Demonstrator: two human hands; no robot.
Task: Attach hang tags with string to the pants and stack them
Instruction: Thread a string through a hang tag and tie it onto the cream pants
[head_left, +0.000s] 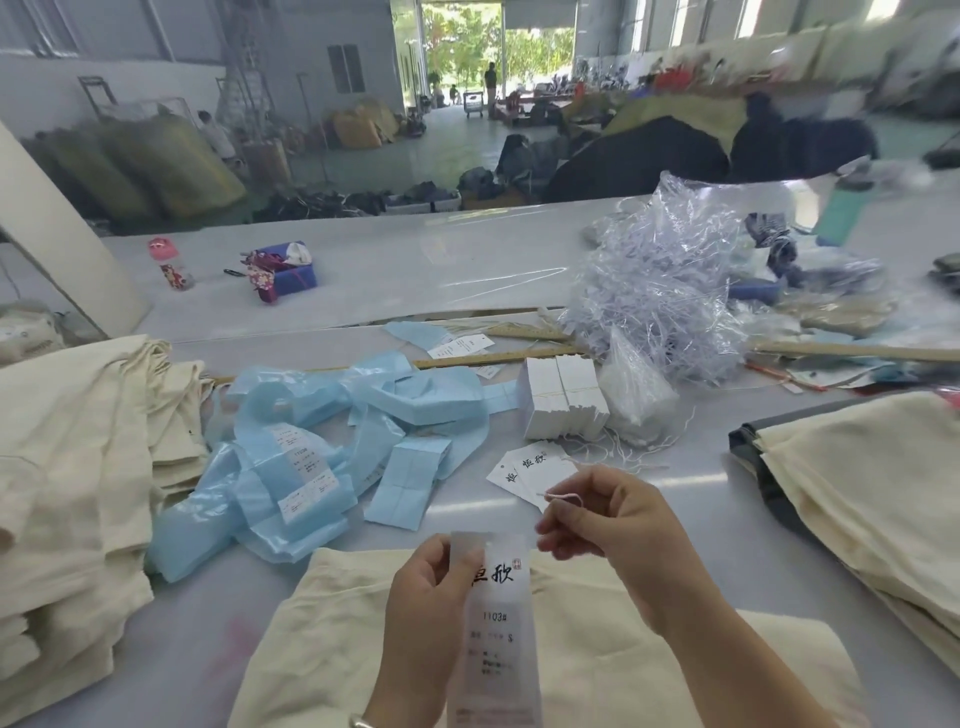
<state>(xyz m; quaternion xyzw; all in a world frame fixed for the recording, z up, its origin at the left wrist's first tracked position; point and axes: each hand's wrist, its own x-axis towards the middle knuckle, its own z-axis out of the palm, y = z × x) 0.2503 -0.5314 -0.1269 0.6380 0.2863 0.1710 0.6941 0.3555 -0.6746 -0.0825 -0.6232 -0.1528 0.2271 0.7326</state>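
Observation:
My left hand (426, 597) holds a long white hang tag (496, 629) upright by its left edge, printed side toward me. My right hand (608, 525) pinches a short loop of white string (563, 497) just above and right of the tag's top. Under both hands lies a cream pair of pants (322, 639), flat on the table. Two more printed tags (524, 467) lie on the table behind my right hand. A banded block of blank tags (563, 397) stands further back, with loose strings (644, 441) beside it.
Stacks of cream pants sit at the left (67, 467) and right (857, 499). Crumpled light-blue sticker backing (332, 457) covers the middle left. A heap of clear plastic and string (670, 291), wooden rulers (498, 358), a pink bottle (174, 262) and a floral pouch (280, 270) lie further back.

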